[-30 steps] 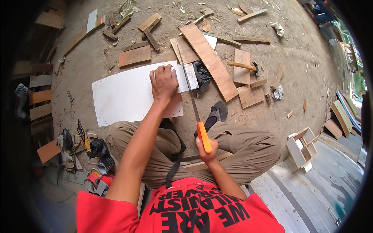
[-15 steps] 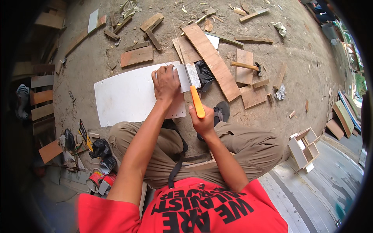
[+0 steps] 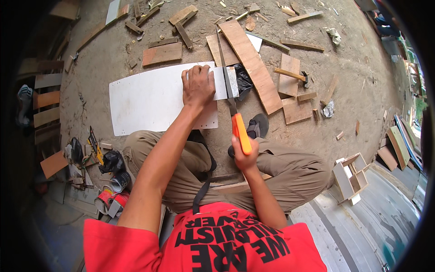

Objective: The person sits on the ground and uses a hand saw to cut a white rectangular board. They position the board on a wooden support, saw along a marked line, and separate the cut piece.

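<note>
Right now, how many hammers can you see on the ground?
1: the hammer lies on a plank, right of the white board that the saw is cutting. Scraps may hide others.

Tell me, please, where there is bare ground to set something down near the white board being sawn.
Bare dirt lies left of the white board, and more lies right of the hammer toward the small wooden box. It is crowded above the board with wood offcuts, beside the saw with the long plank, and lower left with paint cans.
</note>
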A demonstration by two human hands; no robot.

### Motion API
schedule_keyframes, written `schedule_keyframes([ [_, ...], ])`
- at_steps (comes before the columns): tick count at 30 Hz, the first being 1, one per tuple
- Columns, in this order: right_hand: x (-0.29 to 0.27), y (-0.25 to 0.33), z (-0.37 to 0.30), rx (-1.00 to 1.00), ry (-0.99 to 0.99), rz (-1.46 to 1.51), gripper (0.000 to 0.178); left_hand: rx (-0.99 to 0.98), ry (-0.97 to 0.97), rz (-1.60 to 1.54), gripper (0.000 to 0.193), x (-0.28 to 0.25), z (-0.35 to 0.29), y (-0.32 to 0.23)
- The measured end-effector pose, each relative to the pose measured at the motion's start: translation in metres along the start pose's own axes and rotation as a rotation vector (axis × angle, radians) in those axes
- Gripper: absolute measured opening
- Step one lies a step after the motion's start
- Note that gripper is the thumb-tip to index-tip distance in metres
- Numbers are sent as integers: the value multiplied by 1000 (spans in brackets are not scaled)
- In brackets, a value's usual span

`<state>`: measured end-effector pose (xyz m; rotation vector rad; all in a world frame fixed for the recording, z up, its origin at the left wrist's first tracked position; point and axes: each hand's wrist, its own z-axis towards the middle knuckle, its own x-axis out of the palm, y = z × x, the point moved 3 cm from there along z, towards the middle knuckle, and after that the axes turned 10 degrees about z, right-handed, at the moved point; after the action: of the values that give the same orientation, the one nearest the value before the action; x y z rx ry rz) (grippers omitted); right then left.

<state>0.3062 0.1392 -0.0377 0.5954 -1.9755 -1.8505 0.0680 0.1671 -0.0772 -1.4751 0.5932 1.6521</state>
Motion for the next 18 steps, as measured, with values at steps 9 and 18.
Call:
schedule_keyframes([
  [9,2,-6,-17,2,-3,13,29,-42,-27,-14,28,0,1,1],
  [18,-22,11,-58,12,58,-111,27,-8,5,-48,32,-3,2,1],
])
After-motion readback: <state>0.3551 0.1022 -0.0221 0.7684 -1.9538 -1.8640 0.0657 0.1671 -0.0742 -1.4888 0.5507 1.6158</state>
